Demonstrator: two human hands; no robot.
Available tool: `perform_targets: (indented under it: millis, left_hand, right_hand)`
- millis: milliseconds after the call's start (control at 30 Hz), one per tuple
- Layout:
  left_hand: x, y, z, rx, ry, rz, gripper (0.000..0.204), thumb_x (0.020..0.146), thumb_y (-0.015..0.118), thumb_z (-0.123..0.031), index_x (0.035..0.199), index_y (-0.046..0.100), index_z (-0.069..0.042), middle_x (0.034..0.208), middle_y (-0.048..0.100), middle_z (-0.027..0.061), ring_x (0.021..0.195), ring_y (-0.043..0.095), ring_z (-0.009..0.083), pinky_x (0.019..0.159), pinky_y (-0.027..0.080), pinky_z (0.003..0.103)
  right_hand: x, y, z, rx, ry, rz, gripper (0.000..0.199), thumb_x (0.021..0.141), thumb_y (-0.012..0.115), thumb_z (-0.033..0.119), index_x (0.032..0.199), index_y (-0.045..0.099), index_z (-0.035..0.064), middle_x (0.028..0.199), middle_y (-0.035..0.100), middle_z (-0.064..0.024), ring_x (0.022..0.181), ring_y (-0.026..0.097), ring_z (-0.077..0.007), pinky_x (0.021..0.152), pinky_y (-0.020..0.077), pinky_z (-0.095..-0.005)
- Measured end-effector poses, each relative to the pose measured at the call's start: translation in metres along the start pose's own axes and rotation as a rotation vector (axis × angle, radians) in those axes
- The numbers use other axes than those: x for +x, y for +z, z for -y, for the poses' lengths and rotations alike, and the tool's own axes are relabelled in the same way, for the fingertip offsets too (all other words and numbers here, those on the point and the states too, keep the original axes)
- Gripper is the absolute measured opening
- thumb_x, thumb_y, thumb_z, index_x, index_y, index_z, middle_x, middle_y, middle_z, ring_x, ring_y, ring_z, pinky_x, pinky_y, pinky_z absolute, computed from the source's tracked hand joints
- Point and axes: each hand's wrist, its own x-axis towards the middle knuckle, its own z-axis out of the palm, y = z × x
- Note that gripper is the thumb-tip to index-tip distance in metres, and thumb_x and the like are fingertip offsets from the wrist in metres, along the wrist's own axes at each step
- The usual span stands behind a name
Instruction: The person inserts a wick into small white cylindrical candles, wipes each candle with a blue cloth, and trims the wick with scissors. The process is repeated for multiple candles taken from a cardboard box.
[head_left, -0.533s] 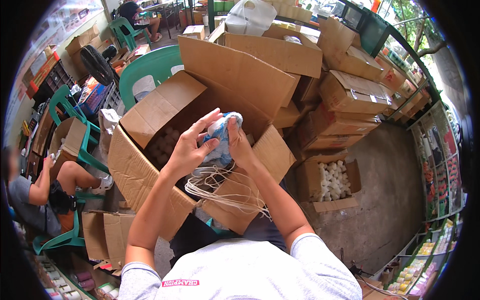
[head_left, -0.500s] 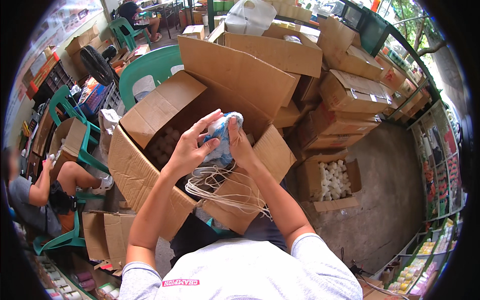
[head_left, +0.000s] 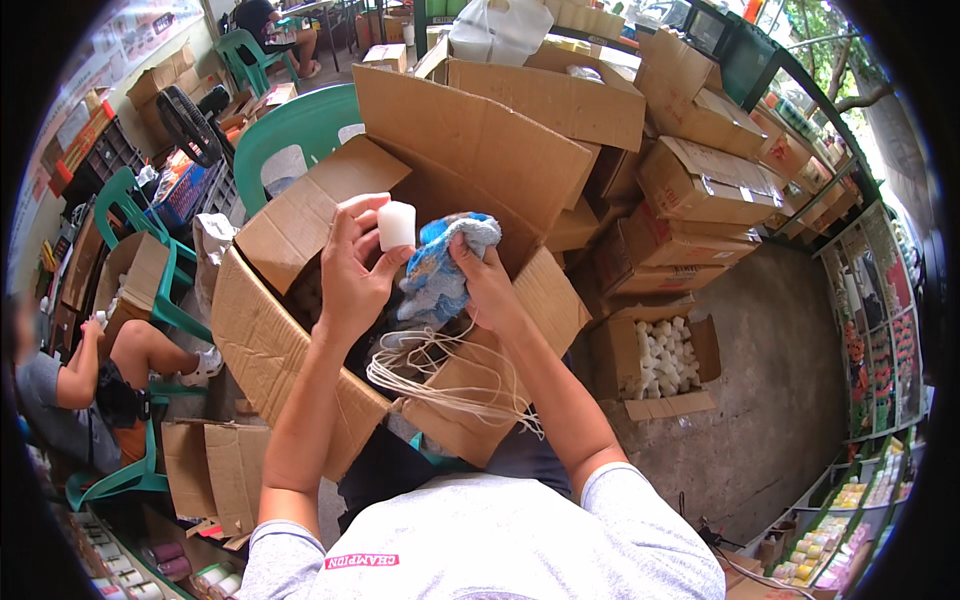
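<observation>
Between the thumb and fingers of my left hand (head_left: 356,268) is a short white candle (head_left: 397,227), held upright above a large open cardboard box (head_left: 268,335). My right hand (head_left: 484,283) grips a blue and grey cloth (head_left: 440,282), bunched up just right of the candle and apart from it. Below the cloth, a loose bundle of white cords (head_left: 440,372) drapes over the near flap of the box. Shadow and my left hand hide most of what lies inside the box.
A smaller open box (head_left: 655,365) full of white pieces stands on the floor at right. Stacked cartons (head_left: 690,215) rise behind it. A green chair (head_left: 290,135) stands beyond the large box. At left sits another person (head_left: 75,375) with hands raised near a box.
My left hand has drawn away leftward from the cloth, bringing the candle into plain sight. The cloth now hangs from my right hand alone, more spread out than before.
</observation>
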Motion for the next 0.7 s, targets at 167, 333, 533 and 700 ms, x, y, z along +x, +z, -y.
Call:
perform_targets:
  millis: [167,333,533,700]
  left_hand:
    - [-0.007,0.009,-0.007,0.638,0.233,0.115,0.062,0.066,0.07,0.015,0.122,0.06,-0.009,0.114,0.057,0.0117,0.103,0.061,0.0265,0.088,0.054,0.034]
    - [-0.016,0.005,0.002,0.257,-0.053,-0.004,0.05,0.064,0.08,0.009,0.108,0.059,-0.004,0.112,0.059,0.0096,0.094,0.064,0.0172,0.077,0.059,0.029]
    - [-0.015,-0.015,0.001,0.407,-0.238,-0.019,0.057,0.055,0.09,-0.003,0.099,0.054,-0.001,0.088,0.066,0.0081,0.08,0.066,0.0137,0.069,0.057,0.027]
    - [-0.019,-0.024,0.01,0.352,0.037,0.14,0.048,0.063,0.088,-0.009,0.101,0.059,-0.001,0.081,0.063,0.007,0.07,0.065,0.0151,0.061,0.054,0.027]
  right_hand:
    - [0.004,0.002,-0.007,-0.46,-0.268,0.096,0.036,0.098,0.058,0.038,0.108,0.058,0.004,0.1,0.058,-0.0023,0.091,0.053,-0.0137,0.085,0.0444,-0.0286]
    - [0.004,0.003,-0.008,-0.503,-0.339,0.011,0.031,0.097,0.06,0.033,0.099,0.061,0.0025,0.094,0.06,-0.0035,0.09,0.054,-0.014,0.081,0.0451,-0.0294]
    - [-0.003,0.01,0.01,-0.756,-0.332,0.236,0.031,0.093,0.066,0.032,0.103,0.061,0.0025,0.097,0.061,-0.0064,0.091,0.056,-0.0173,0.084,0.046,-0.0325]
    - [0.007,0.008,0.023,-1.019,-0.216,0.342,0.041,0.085,0.073,0.037,0.107,0.064,0.0028,0.1,0.066,-0.0157,0.095,0.063,-0.0264,0.084,0.0492,-0.0363]
